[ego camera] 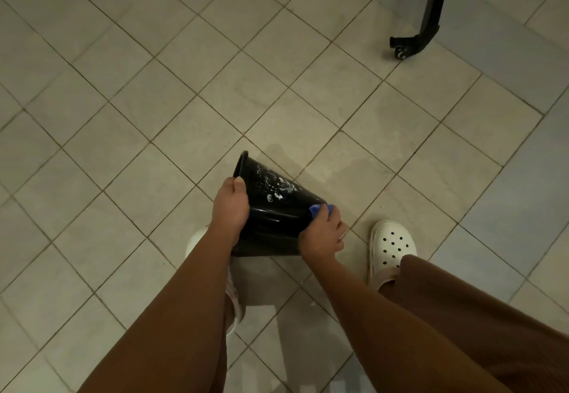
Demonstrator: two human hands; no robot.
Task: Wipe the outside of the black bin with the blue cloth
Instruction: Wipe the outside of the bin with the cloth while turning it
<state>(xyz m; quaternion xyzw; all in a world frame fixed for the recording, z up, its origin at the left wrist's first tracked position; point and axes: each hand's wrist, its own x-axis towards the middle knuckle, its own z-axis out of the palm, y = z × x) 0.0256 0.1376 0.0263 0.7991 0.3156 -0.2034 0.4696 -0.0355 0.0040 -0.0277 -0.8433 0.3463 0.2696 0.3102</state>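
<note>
The black bin [274,205] is held tipped on its side above the tiled floor, its rim toward the upper left and its base toward the right. White smears and specks mark its upper side. My left hand [231,208] grips the bin's wall near the rim. My right hand [323,232] is closed on the blue cloth [320,209] and presses it against the bin near its base. Only a small bunched part of the cloth shows above my fingers.
Beige floor tiles [154,100] spread all around. A wet patch [323,162] lies just beyond the bin. My white perforated clog [392,246] stands right of the bin; the other is partly hidden under my left arm. A black metal furniture leg [431,14] stands at the upper right.
</note>
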